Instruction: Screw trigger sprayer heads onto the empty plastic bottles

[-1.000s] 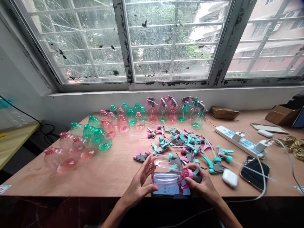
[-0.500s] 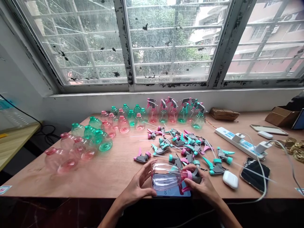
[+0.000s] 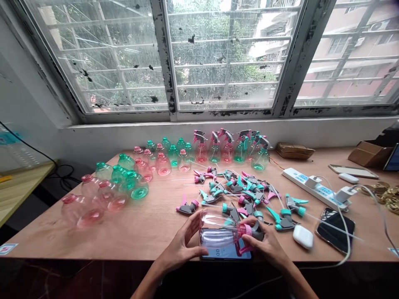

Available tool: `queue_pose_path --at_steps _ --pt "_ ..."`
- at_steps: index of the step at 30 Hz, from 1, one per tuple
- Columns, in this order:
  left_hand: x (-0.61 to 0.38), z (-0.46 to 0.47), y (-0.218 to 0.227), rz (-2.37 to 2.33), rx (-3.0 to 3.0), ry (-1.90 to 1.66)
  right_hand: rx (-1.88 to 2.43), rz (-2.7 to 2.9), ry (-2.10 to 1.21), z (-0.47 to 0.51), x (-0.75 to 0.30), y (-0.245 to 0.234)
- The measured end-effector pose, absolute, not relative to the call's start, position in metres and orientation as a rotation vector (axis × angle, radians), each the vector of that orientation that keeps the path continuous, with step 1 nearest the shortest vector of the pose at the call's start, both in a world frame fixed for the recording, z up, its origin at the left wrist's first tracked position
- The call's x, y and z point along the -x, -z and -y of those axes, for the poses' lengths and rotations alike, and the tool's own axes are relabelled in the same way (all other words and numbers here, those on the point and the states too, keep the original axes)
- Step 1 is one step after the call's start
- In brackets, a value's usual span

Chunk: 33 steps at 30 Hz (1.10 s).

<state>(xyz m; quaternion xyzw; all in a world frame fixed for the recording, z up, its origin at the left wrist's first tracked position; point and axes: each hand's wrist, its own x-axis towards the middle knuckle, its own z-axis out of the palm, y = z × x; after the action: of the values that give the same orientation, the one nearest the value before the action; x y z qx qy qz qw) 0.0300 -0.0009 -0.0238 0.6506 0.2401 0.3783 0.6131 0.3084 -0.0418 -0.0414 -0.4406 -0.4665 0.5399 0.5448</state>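
Observation:
A clear pink spray bottle (image 3: 218, 229) lies sideways in the air between my hands, above a lit phone (image 3: 229, 251) at the table's front edge. My left hand (image 3: 186, 238) is closed around its base end. At the neck, my right hand (image 3: 264, 241) grips the pink collar and grey spray head (image 3: 254, 231), which sits on the bottle's mouth. Whether it is fully tightened I cannot tell. Just beyond my hands lies a heap of loose pink, teal and grey spray heads (image 3: 246, 191) with thin tubes.
Open pink and green bottles (image 3: 139, 189) stand at the left. Several bottles with spray heads (image 3: 227, 148) line the wall. To the right are a power strip (image 3: 314, 187) with cables, a white earbud case (image 3: 303, 236), a dark phone (image 3: 335, 229) and a cardboard box (image 3: 369, 153).
Both hands hold nearly the same place and grip on the bottle. The view has shifted very slightly.

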Motion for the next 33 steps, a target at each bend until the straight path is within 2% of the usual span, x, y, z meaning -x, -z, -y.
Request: queue_pose_path --at_steps 23,28,33 --pt "-0.027 0.002 0.029 -0.596 -1.558 -0.886 1.078 1.168 -1.251 0.041 -0.307 0.036" --pt "-0.027 0.001 0.024 -0.599 -1.558 -0.846 1.051 1.126 -1.326 0.041 -0.305 0.035" --pt "-0.027 0.002 0.03 -0.614 -1.561 -0.845 1.128 1.189 -1.203 0.039 -0.309 0.035"
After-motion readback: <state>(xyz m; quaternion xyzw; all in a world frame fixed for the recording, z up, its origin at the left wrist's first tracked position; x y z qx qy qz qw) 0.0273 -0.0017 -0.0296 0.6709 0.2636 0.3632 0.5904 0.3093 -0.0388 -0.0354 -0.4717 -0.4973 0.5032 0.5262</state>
